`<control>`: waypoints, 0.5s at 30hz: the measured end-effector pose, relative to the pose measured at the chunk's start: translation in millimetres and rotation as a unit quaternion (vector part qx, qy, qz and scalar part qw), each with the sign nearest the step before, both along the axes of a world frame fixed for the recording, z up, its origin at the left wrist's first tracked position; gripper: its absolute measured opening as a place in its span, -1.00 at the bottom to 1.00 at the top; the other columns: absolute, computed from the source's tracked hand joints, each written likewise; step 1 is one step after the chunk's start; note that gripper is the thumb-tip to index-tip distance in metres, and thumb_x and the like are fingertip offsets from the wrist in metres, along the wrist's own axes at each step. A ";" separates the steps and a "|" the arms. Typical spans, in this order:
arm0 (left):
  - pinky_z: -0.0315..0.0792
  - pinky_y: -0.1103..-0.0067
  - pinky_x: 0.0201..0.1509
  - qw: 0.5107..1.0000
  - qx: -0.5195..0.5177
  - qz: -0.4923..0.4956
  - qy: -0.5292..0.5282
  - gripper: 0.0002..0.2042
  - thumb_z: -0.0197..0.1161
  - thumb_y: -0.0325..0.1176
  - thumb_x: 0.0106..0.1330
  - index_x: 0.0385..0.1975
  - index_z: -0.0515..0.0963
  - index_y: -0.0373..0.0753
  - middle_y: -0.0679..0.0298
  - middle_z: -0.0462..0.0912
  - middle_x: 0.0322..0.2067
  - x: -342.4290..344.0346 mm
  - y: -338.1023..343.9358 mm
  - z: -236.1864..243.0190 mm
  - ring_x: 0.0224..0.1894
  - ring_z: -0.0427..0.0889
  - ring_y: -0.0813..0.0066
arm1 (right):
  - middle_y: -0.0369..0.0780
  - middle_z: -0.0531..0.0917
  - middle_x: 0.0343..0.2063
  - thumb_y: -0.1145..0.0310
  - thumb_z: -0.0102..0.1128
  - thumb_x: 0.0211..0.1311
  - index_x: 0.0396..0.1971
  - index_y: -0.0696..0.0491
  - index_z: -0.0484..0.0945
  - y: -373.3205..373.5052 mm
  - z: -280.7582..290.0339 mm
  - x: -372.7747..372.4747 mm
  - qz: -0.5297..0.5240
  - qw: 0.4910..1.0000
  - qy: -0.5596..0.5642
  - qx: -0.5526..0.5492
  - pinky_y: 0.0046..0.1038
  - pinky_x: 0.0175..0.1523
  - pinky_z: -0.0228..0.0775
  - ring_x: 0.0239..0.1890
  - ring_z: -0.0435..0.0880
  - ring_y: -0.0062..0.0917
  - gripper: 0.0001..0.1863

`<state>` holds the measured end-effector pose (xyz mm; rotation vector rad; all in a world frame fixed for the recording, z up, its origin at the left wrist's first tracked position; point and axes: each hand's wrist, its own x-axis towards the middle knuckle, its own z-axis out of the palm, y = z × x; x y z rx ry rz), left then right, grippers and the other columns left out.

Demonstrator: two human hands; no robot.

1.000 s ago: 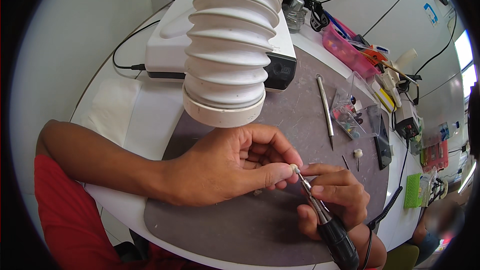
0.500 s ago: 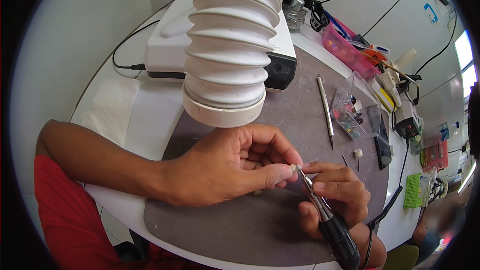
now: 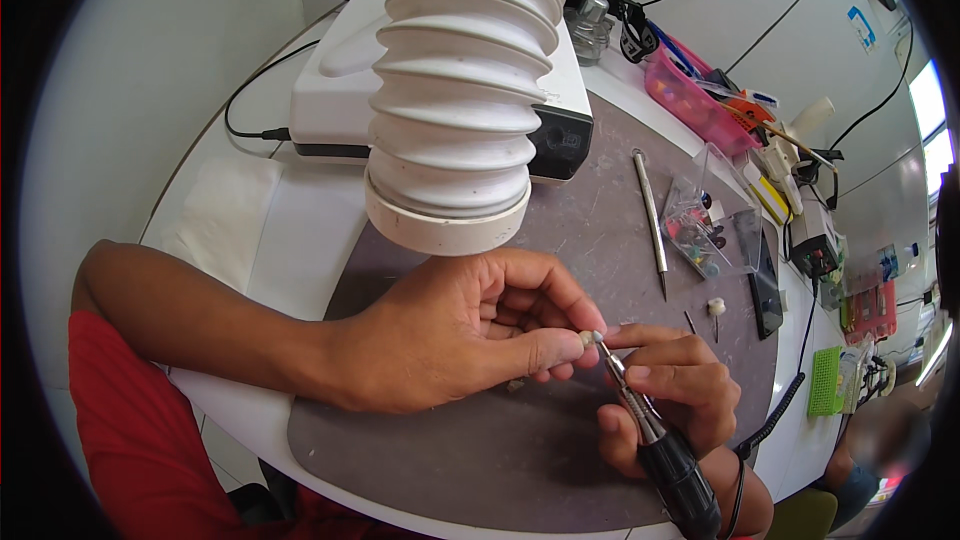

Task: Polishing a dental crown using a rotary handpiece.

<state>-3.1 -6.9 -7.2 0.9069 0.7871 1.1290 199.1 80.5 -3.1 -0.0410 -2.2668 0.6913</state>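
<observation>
My left hand (image 3: 430,345) is closed, pinching a small cream-coloured, tooth-like piece (image 3: 587,338) between thumb and fingertips. Only a bit of that piece shows past the thumb. A rotary handpiece (image 3: 682,488) with a black body and metal nose lies in my right hand (image 3: 690,380), gripped like a pen and slanting up to the left. Its small pale bluish tip (image 3: 598,336) meets the piece at my left fingertips. My right index finger reaches close to the left fingers there.
A white ribbed hose (image 3: 455,100) hangs just above my left hand, before a white machine (image 3: 335,70). Rightward on the grey mat (image 3: 480,470) lie a metal pointed tool (image 3: 650,220), a clear box (image 3: 705,230) of small bits and a white-headed bit (image 3: 716,308). Behind stands a pink basket (image 3: 690,100).
</observation>
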 end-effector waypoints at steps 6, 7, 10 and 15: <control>0.49 0.68 -0.02 1.000 0.002 0.009 0.006 -0.83 0.16 -0.54 0.28 -0.15 0.45 -0.36 0.21 0.58 -0.22 1.1 -0.5 -0.1 -0.16 0.57 0.62 | -0.11 0.60 -0.55 0.47 0.44 -0.15 -0.38 0.18 0.46 -0.5 0.2 -1.9 -0.009 1.000 0.016 -0.015 -0.43 -0.37 0.58 -0.37 0.71 -0.23 -0.66; 0.48 0.68 -0.01 1.000 0.001 0.013 0.014 -0.83 0.16 -0.54 0.28 -0.15 0.45 -0.36 0.21 0.57 -0.21 1.4 -0.4 -0.1 -0.15 0.57 0.62 | -0.11 0.60 -0.55 0.46 0.44 -0.15 -0.38 0.18 0.46 0.0 -0.7 -2.3 -0.020 0.999 0.028 -0.016 -0.43 -0.37 0.58 -0.37 0.71 -0.23 -0.66; 0.48 0.68 0.00 1.000 0.007 0.011 0.012 -0.83 0.15 -0.55 0.28 -0.15 0.45 -0.36 0.21 0.56 -0.20 0.9 -0.9 0.0 -0.13 0.56 0.62 | -0.12 0.60 -0.56 0.47 0.43 -0.15 -0.38 0.18 0.46 -0.7 3.2 -0.4 0.003 1.000 0.000 -0.008 -0.43 -0.38 0.58 -0.38 0.71 -0.23 -0.67; 0.48 0.68 0.00 1.000 0.009 0.012 0.011 -0.83 0.15 -0.55 0.28 -0.15 0.45 -0.36 0.21 0.56 -0.20 1.2 -0.9 -0.1 -0.12 0.56 0.62 | -0.12 0.60 -0.56 0.47 0.43 -0.15 -0.38 0.18 0.46 -0.2 -0.9 -1.6 -0.011 0.999 0.029 -0.016 -0.43 -0.38 0.57 -0.38 0.71 -0.23 -0.67</control>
